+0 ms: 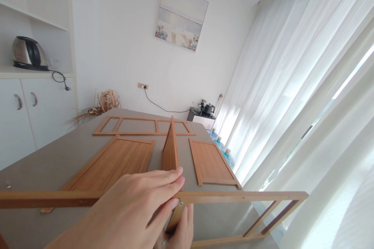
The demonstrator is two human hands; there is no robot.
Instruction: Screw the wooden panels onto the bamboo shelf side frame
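Grey table [73, 148] spreads before you, loose panels [117, 163] on it. Your left hand [137, 198] clasps upright panel [170, 155] where it meets frame [216, 197]; right hand [182, 229] below, grip mostly hidden, can't tell. Panel could tip sideways if your left hand slackens; its long axis points away, toward wall [122, 46]; frame runs crosswise.

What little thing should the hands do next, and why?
Maybe tighten the small metal fastener a little, because it shows near where the upright panel seems to meet the wooden frame, and the left hand rests there and could steady them. I can't tell how tight it is.
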